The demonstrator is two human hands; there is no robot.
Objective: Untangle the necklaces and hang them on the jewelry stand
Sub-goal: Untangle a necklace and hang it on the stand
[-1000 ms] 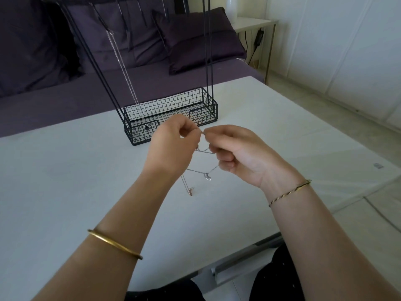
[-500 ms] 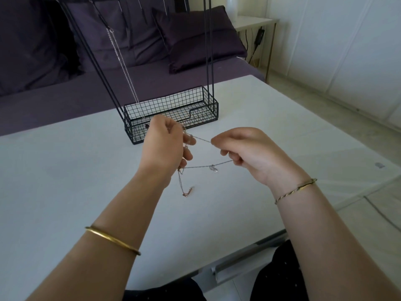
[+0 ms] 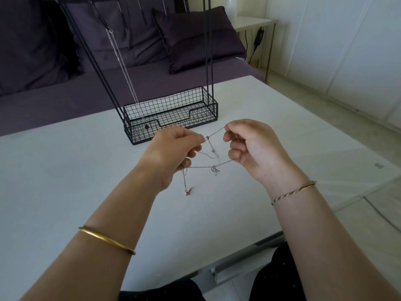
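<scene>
Thin silver tangled necklaces (image 3: 211, 148) stretch between my two hands above the white table (image 3: 65, 181). My left hand (image 3: 173, 148) pinches one end of the chains, and a strand with a rose-gold pendant (image 3: 188, 191) dangles below it. My right hand (image 3: 249, 146) pinches the other end. A silver pendant (image 3: 215, 170) hangs on the lower strand between the hands. The black wire jewelry stand (image 3: 171, 116) sits just behind, with one silver chain (image 3: 123, 68) hanging from its top bar.
A purple sofa with a dark cushion (image 3: 195, 40) lies behind the table. A small side table (image 3: 253, 21) stands at the back right. The table's right edge drops to a pale floor (image 3: 325, 109).
My hands have moved apart, pulling the chains out into taut strands; the silver pendant now hangs on a level strand between them.
</scene>
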